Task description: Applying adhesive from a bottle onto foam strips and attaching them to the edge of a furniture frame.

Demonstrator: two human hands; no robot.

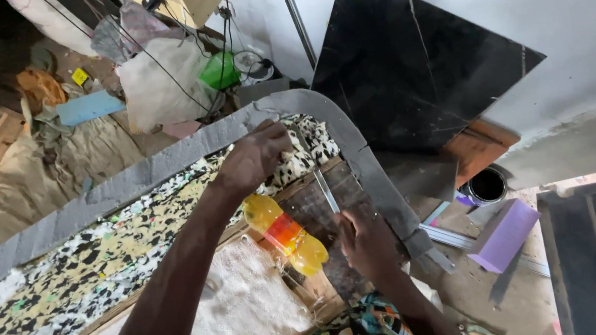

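Right hand (368, 242) grips a blade (325, 187); left hand (255, 157) presses speckled foam (98, 268) beyond it.

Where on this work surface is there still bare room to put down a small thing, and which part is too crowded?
Free: the white padding below the bottle, and the speckled foam left of the left hand, bordered by the grey strip. Crowded: the dark board at the corner, where the bottle, the blade and the right hand sit together.
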